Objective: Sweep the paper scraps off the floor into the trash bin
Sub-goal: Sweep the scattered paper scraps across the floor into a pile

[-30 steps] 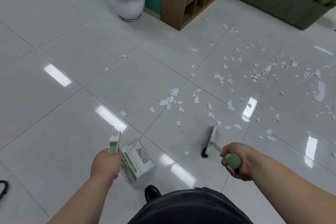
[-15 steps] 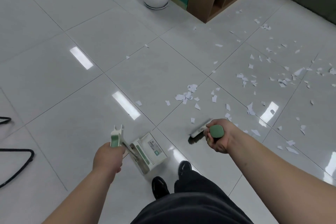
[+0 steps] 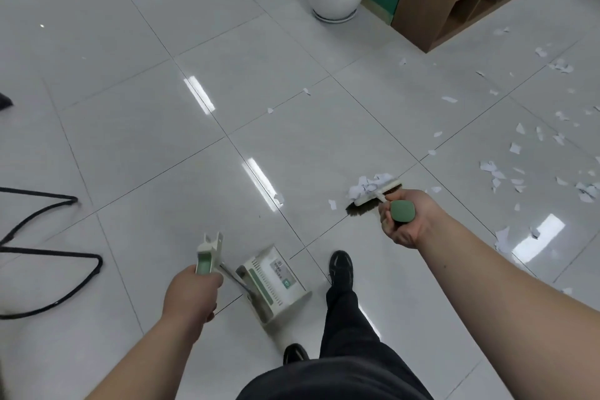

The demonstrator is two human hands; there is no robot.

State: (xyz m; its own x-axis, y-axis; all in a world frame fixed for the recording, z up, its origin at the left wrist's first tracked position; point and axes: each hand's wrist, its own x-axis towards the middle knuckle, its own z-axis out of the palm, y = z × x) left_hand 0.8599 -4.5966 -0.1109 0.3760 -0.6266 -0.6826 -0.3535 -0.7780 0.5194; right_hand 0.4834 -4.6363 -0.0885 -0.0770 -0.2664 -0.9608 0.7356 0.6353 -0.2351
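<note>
White paper scraps (image 3: 367, 183) lie bunched in a small heap against the broom head (image 3: 373, 196), just beyond the fingers of the right hand (image 3: 409, 221); those fingers are curled tight round the green broom handle (image 3: 402, 212). The left hand (image 3: 191, 292) grips the upright handle of the dustpan (image 3: 276, 282), whose pan sits low, just to the right of its fingers and well apart from the heap; whether it holds any paper I cannot tell. By my reading the task is at an early stage: one small pile is gathered but not yet in the pan; many loose scraps (image 3: 516, 148) are strewn over the grey tiled floor (image 3: 130, 140) far to the right of the right hand, and a few single bits lie beyond the broom; no trash bin is in view.
</note>
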